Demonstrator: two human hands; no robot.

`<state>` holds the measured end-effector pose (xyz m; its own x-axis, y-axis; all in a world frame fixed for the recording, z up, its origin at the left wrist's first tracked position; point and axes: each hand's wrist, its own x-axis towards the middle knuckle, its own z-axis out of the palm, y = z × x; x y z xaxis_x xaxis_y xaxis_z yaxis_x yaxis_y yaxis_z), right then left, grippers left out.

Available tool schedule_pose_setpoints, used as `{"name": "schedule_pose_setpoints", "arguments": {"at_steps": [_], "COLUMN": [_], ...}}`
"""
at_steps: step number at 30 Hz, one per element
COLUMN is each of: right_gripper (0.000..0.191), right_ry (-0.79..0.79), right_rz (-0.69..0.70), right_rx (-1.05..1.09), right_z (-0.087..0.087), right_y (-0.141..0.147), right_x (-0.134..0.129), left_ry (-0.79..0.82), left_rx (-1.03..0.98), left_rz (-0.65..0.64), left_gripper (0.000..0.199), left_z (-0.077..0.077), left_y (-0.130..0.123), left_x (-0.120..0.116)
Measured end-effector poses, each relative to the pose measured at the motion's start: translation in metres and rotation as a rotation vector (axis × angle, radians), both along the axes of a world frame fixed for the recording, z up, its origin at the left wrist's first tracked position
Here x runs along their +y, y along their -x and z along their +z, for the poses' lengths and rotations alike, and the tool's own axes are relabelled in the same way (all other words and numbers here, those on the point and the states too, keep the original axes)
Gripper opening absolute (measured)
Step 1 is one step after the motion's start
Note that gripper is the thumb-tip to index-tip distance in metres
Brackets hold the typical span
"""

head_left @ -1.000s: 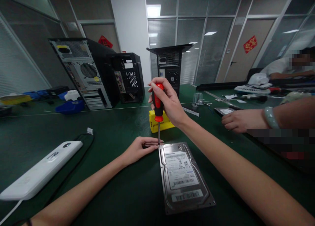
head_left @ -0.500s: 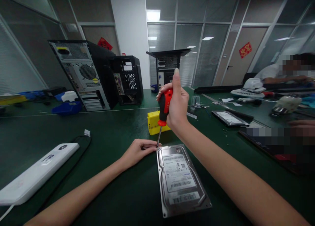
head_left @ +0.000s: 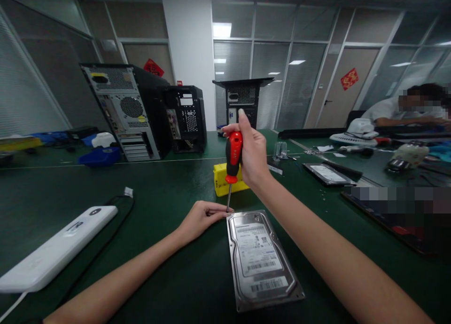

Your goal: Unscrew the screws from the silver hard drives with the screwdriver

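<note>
My right hand [head_left: 254, 152] is closed round the red and black handle of a screwdriver [head_left: 233, 160], its thumb pointing up along the top. The shaft runs down, slightly tilted, to the far left corner of a silver hard drive [head_left: 262, 263]. At that same corner, the fingers and thumb of my left hand [head_left: 201, 219] are pinched together beside the tip; what exactly they press on is partly hidden. The drive lies flat with its white label up. Behind the screwdriver stands a yellow box [head_left: 221, 182], partly covered by my right hand.
A white power strip [head_left: 58, 248] with a dark cable lies at left. Computer cases [head_left: 132, 112] stand at the back, near a blue tray [head_left: 99, 157]. Another hard drive [head_left: 327, 173] and a dark panel [head_left: 384, 220] are at right, where a co-worker [head_left: 387, 108] leans over the table.
The whole view has shifted slightly down and right. The screwdriver handle now stands a little more upright, and my right hand has turned a bit leftward. The drive and left hand stay together.
</note>
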<state>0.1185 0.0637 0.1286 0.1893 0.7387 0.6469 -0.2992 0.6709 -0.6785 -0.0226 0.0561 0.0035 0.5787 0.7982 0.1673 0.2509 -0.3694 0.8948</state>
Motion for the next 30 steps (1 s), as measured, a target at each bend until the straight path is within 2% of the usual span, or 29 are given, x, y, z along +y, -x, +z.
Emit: {"name": "schedule_pose_setpoints", "arguments": {"at_steps": [5, 8, 10, 13, 14, 15, 17, 19, 20, 24, 26, 28, 30], "right_gripper": [0.029, 0.027, 0.031, 0.040, 0.041, 0.040, 0.036, 0.035, 0.035, 0.031, 0.031, 0.032, 0.031], "right_ry": [-0.132, -0.196, -0.224, -0.205, -0.195, -0.190, -0.182, -0.148, -0.126, -0.065, -0.051, -0.061, -0.100], "right_rz": [0.250, 0.288, 0.321, 0.470, 0.458, 0.389, 0.158, 0.038, 0.056, 0.341, 0.434, 0.436, 0.334], "right_rx": [-0.217, -0.405, -0.530, -0.648, -0.659, -0.655, -0.624, -0.579, -0.554, -0.487, -0.476, -0.461, -0.447], "right_z": [-0.009, -0.012, -0.011, -0.007, -0.006, -0.006, -0.007, -0.011, -0.013, -0.017, -0.017, -0.018, -0.020], "right_y": [0.002, -0.001, -0.006, -0.015, -0.017, -0.018, -0.018, -0.015, -0.014, -0.013, -0.016, -0.018, -0.017], "right_x": [0.005, 0.007, 0.007, 0.009, 0.010, 0.011, 0.013, 0.015, 0.016, 0.020, 0.022, 0.023, 0.023], "left_ry": [0.008, 0.017, 0.005, 0.005, 0.011, 0.021, 0.040, 0.053, 0.056, 0.071, 0.091, 0.104, 0.091], "left_rx": [0.009, 0.017, 0.018, 0.005, 0.000, -0.003, -0.002, 0.000, 0.000, -0.013, -0.022, -0.031, -0.030], "left_rz": [0.002, -0.015, -0.024, -0.032, -0.031, -0.029, -0.022, -0.018, -0.016, -0.019, -0.027, -0.036, -0.028], "left_gripper": [0.025, 0.025, 0.025, 0.025, 0.026, 0.026, 0.027, 0.027, 0.027, 0.029, 0.031, 0.033, 0.032], "left_z": [0.003, 0.002, 0.000, -0.003, -0.003, -0.004, -0.004, -0.004, -0.004, -0.005, -0.005, -0.005, -0.004], "left_y": [0.000, 0.000, 0.000, 0.001, 0.001, 0.001, 0.001, 0.001, 0.001, 0.002, 0.002, 0.002, 0.001], "left_x": [0.000, 0.002, 0.003, 0.005, 0.005, 0.005, 0.005, 0.004, 0.004, 0.004, 0.005, 0.005, 0.004]}}
